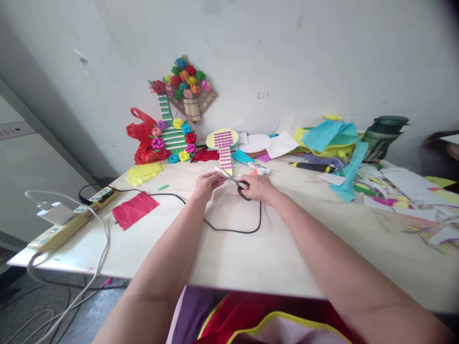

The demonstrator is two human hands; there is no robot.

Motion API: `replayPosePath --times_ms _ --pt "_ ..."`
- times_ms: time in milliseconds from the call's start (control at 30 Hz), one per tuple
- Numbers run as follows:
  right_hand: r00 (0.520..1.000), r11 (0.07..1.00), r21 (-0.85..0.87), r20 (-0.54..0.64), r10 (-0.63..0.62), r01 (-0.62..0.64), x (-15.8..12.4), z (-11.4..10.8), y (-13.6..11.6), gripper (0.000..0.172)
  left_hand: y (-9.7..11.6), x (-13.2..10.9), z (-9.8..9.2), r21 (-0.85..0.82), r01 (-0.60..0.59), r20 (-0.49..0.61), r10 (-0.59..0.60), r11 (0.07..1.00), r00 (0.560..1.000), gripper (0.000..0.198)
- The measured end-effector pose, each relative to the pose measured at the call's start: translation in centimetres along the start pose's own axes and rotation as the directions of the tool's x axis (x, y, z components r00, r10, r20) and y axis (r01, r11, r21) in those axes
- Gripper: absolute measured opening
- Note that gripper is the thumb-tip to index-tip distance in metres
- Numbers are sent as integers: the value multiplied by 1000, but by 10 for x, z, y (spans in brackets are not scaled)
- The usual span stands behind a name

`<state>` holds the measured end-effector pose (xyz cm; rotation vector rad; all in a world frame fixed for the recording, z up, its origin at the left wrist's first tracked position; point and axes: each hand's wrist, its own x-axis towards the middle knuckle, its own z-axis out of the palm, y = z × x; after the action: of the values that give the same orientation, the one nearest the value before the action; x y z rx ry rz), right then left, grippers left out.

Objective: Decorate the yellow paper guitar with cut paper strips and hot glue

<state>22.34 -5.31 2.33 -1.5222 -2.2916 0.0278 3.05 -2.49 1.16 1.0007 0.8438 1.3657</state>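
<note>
My right hand (pixel 261 188) is closed around the dark handles of a pair of scissors (pixel 244 190). The blades point left toward my left hand (pixel 208 184), whose fingers pinch a small whitish piece (pixel 218 169), apparently paper. Whether the blades touch that piece I cannot tell. Just behind both hands lies a yellow paper shape (pixel 223 139) with a round top and a narrow stem, crossed by rows of purple strips. A hot glue gun (pixel 258 168), partly hidden, seems to lie behind my right hand, and a black cable (pixel 233 232) loops across the table below my hands.
Red crepe paper (pixel 135 210) and a yellow power strip (pixel 75 220) are at left. A paper-flower guitar (pixel 174 134) leans on the wall below a flower hanging (pixel 190 86). Blue paper (pixel 330 134), a yellow-black tool (pixel 311 167), a dark bottle (pixel 384 136) and paper scraps (pixel 405 186) lie right.
</note>
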Motion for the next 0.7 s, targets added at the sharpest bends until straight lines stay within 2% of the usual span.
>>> replayPosePath --times_ms 300,700 --pt "1000 1000 -13 20 -8 8 -1 -2 -1 48 -1 2 -3 -21 -6 11 6 1000 1000 14" --pt "999 999 11 3 -33 33 1 -1 4 41 0 4 -2 -47 26 -20 -27 999 999 10"
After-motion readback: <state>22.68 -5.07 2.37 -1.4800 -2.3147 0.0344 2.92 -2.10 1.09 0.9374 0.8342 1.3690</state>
